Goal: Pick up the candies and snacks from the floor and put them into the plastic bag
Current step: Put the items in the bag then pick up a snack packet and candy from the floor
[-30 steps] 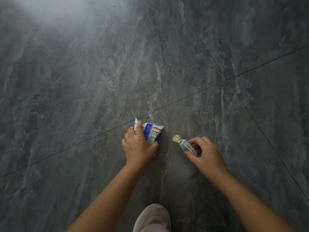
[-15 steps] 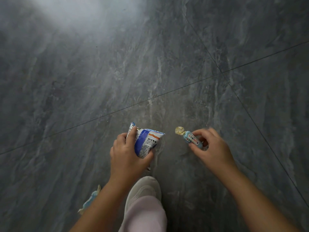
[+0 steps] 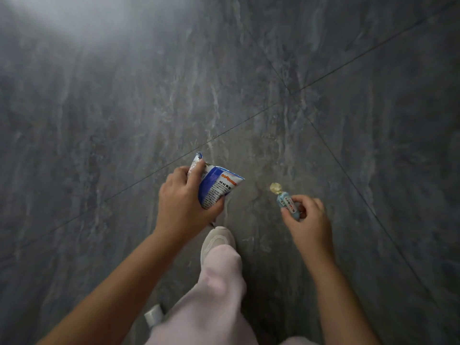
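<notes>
As your left forearm reaches up from the bottom edge, a small pale object (image 3: 154, 316) peeks out just beside it on the floor (image 3: 99, 120), too blurred to name. Next along, your left hand (image 3: 184, 207) has its fingers and thumb curled firmly round a blue-and-white snack packet (image 3: 216, 185). The index finger lies over the top seam and the thumb is tucked under the lower edge. That packet is up off the grey marbled tiles, tilted, with its orange-printed corner pointing right. It sits in front of the thin joint line that runs diagonally across the floor.

Just below the packet there's your pale shoe (image 3: 217, 239), planted flat, with a pink trouser leg (image 3: 219, 295) running down to the bottom edge.

Over to the right, a light blue wrapped candy (image 3: 286, 201) with red lettering is nipped between the thumb and fingertips of your right hand (image 3: 308, 220). It's a narrow pinch on the lower end of the wrapper. The candy is clear of the floor, its yellowish twisted end sticking up and away from the fingers. Both hands are well apart, each with its own catch.
</notes>
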